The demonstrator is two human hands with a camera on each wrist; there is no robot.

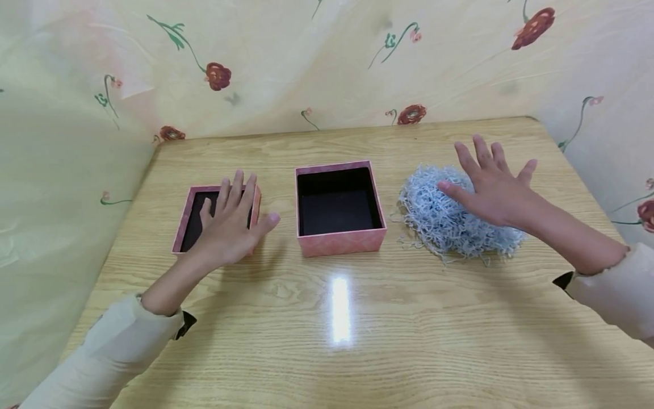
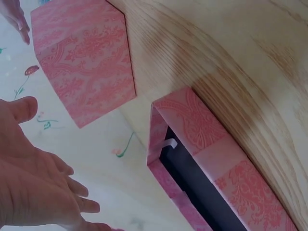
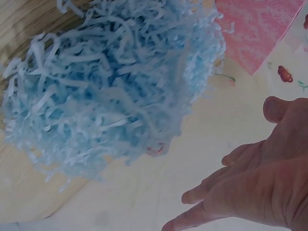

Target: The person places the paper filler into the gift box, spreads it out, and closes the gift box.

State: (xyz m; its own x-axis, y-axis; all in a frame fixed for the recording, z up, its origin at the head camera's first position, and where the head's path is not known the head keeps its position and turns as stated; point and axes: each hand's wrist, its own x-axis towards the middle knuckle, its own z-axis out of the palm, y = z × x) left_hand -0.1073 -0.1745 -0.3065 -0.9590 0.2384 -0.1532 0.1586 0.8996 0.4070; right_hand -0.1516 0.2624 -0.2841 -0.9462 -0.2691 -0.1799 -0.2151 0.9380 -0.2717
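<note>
My left hand (image 1: 229, 232), fingers spread, hovers over the pink box lid (image 1: 182, 230), which lies hollow side up with a dark inside. In the left wrist view the lid's patterned side (image 2: 240, 175) stands apart from that hand. On the right, my other hand (image 1: 493, 190) is spread above a heap of pale blue shredded paper (image 1: 439, 210); nothing is in its fingers. The right wrist view shows the shredded paper (image 3: 106, 96) beside the hand (image 3: 255, 178). Between the hands stands a pink box (image 1: 342, 243), with its black inside bare.
A light wood table (image 1: 286, 341) carries all of these things. Behind it and along both sides hangs a cream sheet (image 1: 286, 62) with a flower print. Small loose paper shreds (image 1: 409, 243) lie between the box and the heap.
</note>
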